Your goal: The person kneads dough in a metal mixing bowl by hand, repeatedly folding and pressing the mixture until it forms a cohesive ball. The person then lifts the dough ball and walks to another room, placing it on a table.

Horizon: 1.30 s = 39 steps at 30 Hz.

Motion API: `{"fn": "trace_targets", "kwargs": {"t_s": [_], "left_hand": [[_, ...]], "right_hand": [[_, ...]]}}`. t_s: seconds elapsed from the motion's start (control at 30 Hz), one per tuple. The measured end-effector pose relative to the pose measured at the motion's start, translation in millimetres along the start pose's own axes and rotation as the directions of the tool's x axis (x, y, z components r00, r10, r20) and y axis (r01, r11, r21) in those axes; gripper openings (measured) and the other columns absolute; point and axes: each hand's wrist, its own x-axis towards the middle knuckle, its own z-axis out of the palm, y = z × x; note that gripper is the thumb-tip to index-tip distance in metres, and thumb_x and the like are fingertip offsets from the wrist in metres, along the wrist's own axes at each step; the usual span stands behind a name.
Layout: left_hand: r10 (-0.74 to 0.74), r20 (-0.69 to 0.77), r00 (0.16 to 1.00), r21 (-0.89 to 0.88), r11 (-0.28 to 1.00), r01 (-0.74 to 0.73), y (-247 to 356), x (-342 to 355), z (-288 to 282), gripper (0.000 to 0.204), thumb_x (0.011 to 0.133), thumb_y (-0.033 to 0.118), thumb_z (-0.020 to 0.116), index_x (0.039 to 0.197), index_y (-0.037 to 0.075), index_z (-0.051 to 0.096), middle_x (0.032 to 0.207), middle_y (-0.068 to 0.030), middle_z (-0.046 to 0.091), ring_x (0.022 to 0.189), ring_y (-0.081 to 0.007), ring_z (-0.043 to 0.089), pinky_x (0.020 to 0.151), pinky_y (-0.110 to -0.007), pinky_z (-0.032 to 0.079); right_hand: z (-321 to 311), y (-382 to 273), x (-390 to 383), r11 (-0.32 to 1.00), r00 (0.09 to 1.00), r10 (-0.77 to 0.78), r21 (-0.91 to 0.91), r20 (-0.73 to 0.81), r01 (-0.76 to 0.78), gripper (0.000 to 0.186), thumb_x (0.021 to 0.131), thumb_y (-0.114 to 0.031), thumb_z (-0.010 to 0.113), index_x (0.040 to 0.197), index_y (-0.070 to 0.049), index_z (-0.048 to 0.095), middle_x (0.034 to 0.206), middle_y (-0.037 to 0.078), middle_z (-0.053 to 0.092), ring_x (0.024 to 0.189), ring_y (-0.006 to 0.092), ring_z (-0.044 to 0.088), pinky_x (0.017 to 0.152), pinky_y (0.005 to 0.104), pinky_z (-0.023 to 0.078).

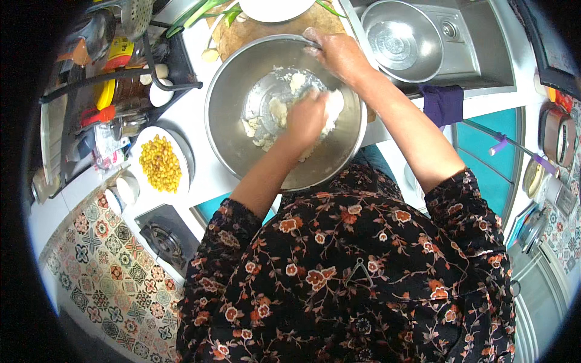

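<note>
A large steel bowl holds pale, crumbly dough and scattered white flour. My left hand is down inside the bowl among the dough, its fingers smeared by motion, so I cannot make out whether they grip any. My right hand, pale with powder on the fingertips, is closed on the bowl's upper right rim. The bowl rests on the white counter, overlapping a wooden board behind it.
A plate of yellow beans is at left, near a gas hob and a rack of containers. Green onions and a white plate lie behind. At right are a sink with a steel basin and a purple cloth.
</note>
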Motion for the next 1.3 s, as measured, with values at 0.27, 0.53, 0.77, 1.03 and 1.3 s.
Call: {"fn": "trace_targets", "kwargs": {"t_s": [0.27, 0.53, 0.77, 1.03, 1.3], "left_hand": [[-0.323, 0.191, 0.927, -0.787, 0.514, 0.341, -54, 28, -51, 0.021, 0.08, 0.012, 0.057, 0.096, -0.001, 0.062, 0.09, -0.0209, 0.064, 0.084, -0.0285, 0.063, 0.074, -0.038, 0.048], [-0.324, -0.266, 0.908, 0.001, 0.942, 0.336, -88, 6, -67, 0.034, 0.071, 0.018, 0.061, 0.101, 0.001, 0.06, 0.097, -0.0209, 0.061, 0.09, -0.0354, 0.059, 0.08, -0.041, 0.047], [-0.368, -0.054, 0.928, -0.374, 0.869, 0.323, -39, 37, -47, 0.043, 0.068, 0.02, 0.065, 0.107, 0.004, 0.056, 0.103, -0.0196, 0.06, 0.096, -0.036, 0.057, 0.086, -0.041, 0.044], [0.16, -0.104, 0.982, 0.002, 0.987, -0.16, 2, -36, -55, 0.029, 0.066, 0.018, 0.062, 0.094, 0.009, 0.062, 0.088, -0.0106, 0.06, 0.079, -0.031, 0.059, 0.071, -0.04, 0.048], [0.229, -0.325, 0.918, 0.12, 0.972, -0.2, -10, -6, 14, 0.018, 0.065, 0.023, 0.065, 0.081, 0.015, 0.064, 0.081, -0.0041, 0.058, 0.073, -0.0252, 0.058, 0.065, -0.038, 0.045]], "right_hand": [[-1, 6, 7, 1.0, 0.998, -0.011, -0.017, 0.058, 0.012, 0.028, 0.085, -0.024, 0.055, 0.111, -0.015, 0.051, 0.084, 0.019, 0.062, 0.082, 0.0377, 0.059, 0.071, 0.0464, 0.046], [7, 10, 9, 0.998, 0.995, 0.054, -0.02, 0.087, -0.052, 0.032, 0.087, -0.03, 0.054, 0.116, -0.02, 0.05, 0.087, 0.019, 0.062, 0.083, 0.0368, 0.06, 0.073, 0.0467, 0.046], [8, 15, 4, 0.999, 1.0, -0.012, -0.044, 0.026, 0.013, 0.034, 0.086, -0.027, 0.055, 0.118, -0.016, 0.049, 0.085, 0.018, 0.062, 0.081, 0.0374, 0.059, 0.073, 0.0453, 0.047], [4, 6, 10, 0.983, 0.983, 0.163, 0.066, 0.086, -0.169, 0.031, 0.088, -0.029, 0.052, 0.115, -0.015, 0.053, 0.085, 0.019, 0.062, 0.08, 0.0355, 0.06, 0.07, 0.0447, 0.047], [-1, -1, -1, 0.998, 1.0, 0.019, -0.063, 0.009, -0.019, 0.029, 0.085, -0.028, 0.057, 0.11, -0.014, 0.053, 0.078, 0.019, 0.062, 0.073, 0.0375, 0.06, 0.064, 0.045, 0.048]]}}
